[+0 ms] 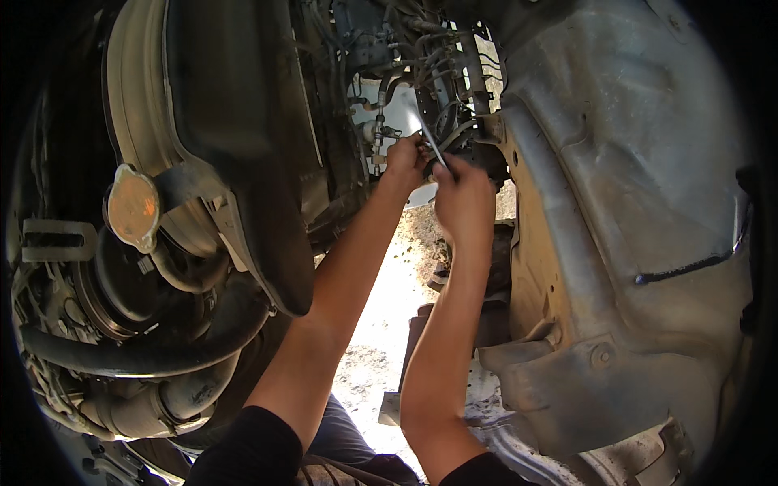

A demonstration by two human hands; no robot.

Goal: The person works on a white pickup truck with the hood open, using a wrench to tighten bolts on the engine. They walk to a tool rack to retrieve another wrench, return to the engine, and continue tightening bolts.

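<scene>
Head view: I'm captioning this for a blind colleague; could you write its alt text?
A person's right hand grips a slim metal rod inside an engine bay, the left hand close beside it. An orange-brown cap and black hose sit left, a grey metal panel right.

The slim, straight silver metal rod [433,144] looks smooth and glossy, the orange-patched, lobed metal cap [134,208] rough, the broad grey metal panel [648,178] matt and dusty.

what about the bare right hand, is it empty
No, the bare right hand grips the lower end of a slim silver metal rod.
</scene>
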